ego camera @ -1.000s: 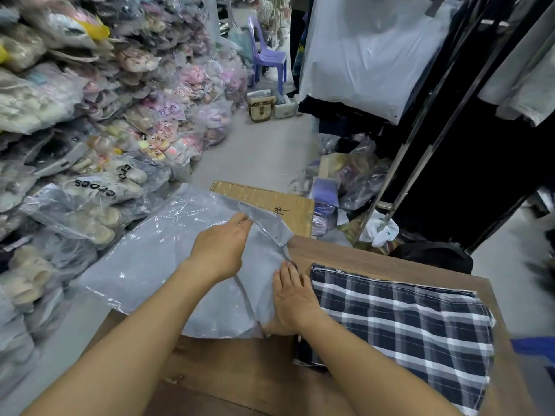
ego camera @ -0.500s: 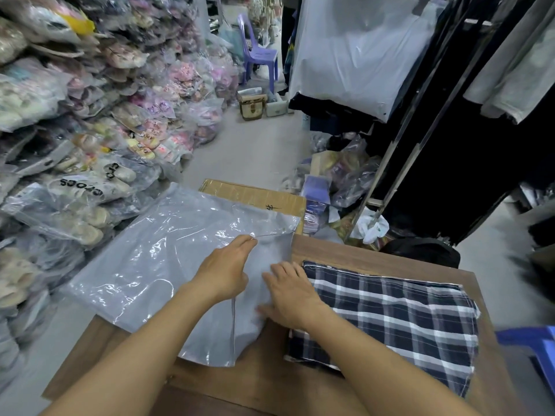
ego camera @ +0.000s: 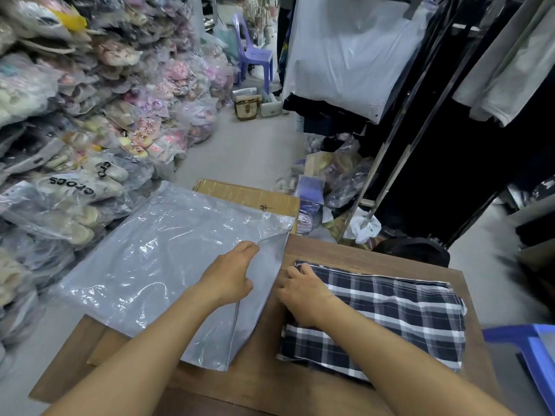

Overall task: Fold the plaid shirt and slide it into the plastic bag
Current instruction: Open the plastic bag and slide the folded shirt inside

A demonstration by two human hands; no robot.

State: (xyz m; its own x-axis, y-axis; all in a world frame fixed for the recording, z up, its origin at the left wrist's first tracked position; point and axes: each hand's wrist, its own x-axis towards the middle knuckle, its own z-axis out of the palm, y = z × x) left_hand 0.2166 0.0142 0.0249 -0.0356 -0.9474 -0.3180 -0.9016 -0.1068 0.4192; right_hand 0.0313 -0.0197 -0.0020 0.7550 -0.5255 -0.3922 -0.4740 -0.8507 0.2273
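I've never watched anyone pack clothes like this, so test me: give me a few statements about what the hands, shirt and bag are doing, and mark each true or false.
1. The plaid shirt lies folded on the wooden table. True.
2. The shirt is already inside the plastic bag. False: it lies beside the bag, outside it.
3. The left hand rests on the bag near its open edge. True.
4. The right hand is lifted clear of everything. False: it is on the shirt's edge nearest the bag.
5. A purple chair stands in the aisle beyond. True.
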